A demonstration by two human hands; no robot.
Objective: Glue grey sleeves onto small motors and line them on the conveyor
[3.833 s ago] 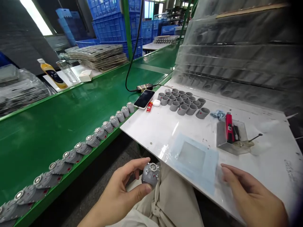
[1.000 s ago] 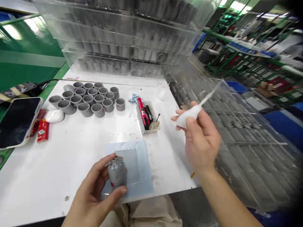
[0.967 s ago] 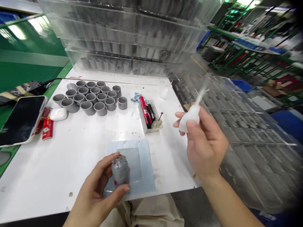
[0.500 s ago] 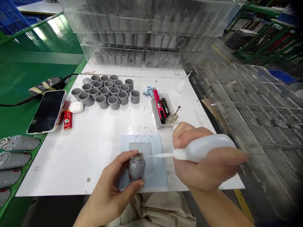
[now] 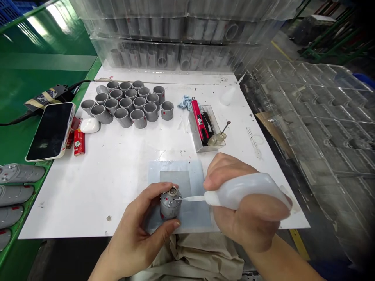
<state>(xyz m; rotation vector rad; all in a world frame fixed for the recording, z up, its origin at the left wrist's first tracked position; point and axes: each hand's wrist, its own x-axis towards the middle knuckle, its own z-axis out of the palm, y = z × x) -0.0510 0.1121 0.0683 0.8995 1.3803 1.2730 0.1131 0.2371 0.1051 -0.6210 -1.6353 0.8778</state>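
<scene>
Upright between the thumb and fingers of my left hand [image 5: 136, 230] is a small grey motor [image 5: 170, 207] with a metal ring on top and red dots. It is over a light blue sheet [image 5: 202, 218] bearing a grey square. My right hand [image 5: 249, 218] is wrapped round a translucent squeeze bottle [image 5: 249, 189], held nearly level. The bottle's thin white nozzle points left, its fine tip at the top face of the motor. Whether the tip touches, or any liquid comes out, I cannot tell.
Several grey rings [image 5: 125, 103] stand at the back left. A clear box [image 5: 208, 144] holds a red cutter [image 5: 200, 119]. A second bottle [image 5: 227, 95] stands behind. A phone [image 5: 50, 130] and grey motors [image 5: 22, 173] are on the left; clear trays [image 5: 322, 117] on the right.
The squeeze bottle in my right hand has moved left and slightly down, bringing its nozzle tip over the motor top. My left hand still holds the motor. The view has shifted slightly.
</scene>
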